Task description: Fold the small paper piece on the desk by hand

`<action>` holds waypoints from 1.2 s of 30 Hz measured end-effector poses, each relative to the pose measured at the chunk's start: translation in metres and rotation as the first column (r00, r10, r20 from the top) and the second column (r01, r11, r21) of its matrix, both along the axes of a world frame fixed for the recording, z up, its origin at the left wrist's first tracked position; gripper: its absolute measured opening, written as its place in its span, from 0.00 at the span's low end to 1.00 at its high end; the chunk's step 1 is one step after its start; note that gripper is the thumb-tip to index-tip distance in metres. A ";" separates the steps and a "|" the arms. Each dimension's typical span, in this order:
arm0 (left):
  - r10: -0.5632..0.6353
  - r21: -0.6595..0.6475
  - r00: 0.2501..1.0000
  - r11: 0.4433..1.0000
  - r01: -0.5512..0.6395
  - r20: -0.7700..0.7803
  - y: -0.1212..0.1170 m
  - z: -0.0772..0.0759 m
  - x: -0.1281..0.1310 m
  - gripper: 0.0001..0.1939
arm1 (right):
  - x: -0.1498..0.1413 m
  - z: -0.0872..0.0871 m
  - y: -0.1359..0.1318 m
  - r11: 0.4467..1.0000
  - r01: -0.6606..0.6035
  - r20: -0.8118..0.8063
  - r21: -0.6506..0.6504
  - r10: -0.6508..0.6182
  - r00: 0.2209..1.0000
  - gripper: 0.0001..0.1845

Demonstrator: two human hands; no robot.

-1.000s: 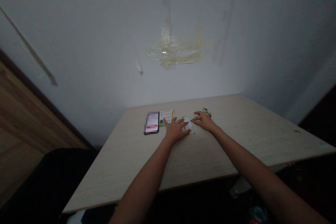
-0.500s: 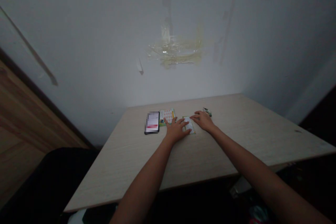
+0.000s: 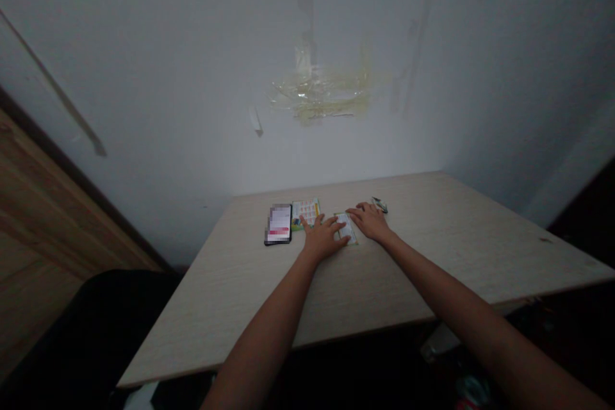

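Note:
My left hand (image 3: 323, 238) lies flat with its fingers spread. Its right-hand fingers and thumb rest on a small printed card (image 3: 348, 230), and its left-hand fingertips reach the lower edge of a larger printed sheet (image 3: 306, 209). The card's left part is hidden under the hand. At the card's upper right edge, my right hand (image 3: 372, 222) is laid down, its fingers stretched out and the tips touching that edge. Just beyond it is a small crumpled wrapper-like piece (image 3: 380, 204), partly covered by the fingers. A phone (image 3: 278, 225) with a lit screen lies left of the sheet.
The pale wooden table (image 3: 250, 295) meets a grey wall (image 3: 192, 77) at its back. Yellowed clear tape (image 3: 331, 99) sticks to that wall. On the left are a black chair-like shape (image 3: 120, 320) and wooden panelling (image 3: 43, 224).
My right hand has shifted very slightly left along the card's edge. The left hand, card, sheet and phone look unmoved.

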State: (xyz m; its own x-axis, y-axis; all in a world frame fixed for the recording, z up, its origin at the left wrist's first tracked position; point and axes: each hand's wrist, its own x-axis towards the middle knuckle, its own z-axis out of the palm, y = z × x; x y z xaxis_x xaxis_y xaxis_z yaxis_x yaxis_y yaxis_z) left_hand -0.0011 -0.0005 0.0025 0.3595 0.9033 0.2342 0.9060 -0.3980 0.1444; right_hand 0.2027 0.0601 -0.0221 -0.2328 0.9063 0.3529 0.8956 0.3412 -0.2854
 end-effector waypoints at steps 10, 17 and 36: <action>0.008 0.003 1.000 1.000 -0.007 -0.023 -0.001 0.000 0.001 0.26 | 0.007 0.000 0.002 0.999 -0.044 -0.077 -0.017 0.042 0.996 0.16; -0.008 0.014 1.000 1.000 0.008 -0.013 -0.001 -0.001 0.000 0.26 | 0.009 -0.003 0.005 0.999 -0.048 -0.120 -0.003 0.047 0.992 0.15; -0.014 0.018 1.000 1.000 0.014 0.026 0.003 -0.007 -0.002 0.26 | 0.020 -0.006 0.003 0.984 -0.175 -0.122 -0.045 0.168 0.978 0.21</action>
State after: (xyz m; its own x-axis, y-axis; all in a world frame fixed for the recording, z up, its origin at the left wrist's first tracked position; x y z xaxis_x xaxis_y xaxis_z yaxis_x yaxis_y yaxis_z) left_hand -0.0027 0.0023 -0.0040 0.3658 0.8938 0.2595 0.8963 -0.4134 0.1604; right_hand 0.2227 0.0633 -0.0285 -0.3466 0.8754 0.3370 0.7846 0.4675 -0.4073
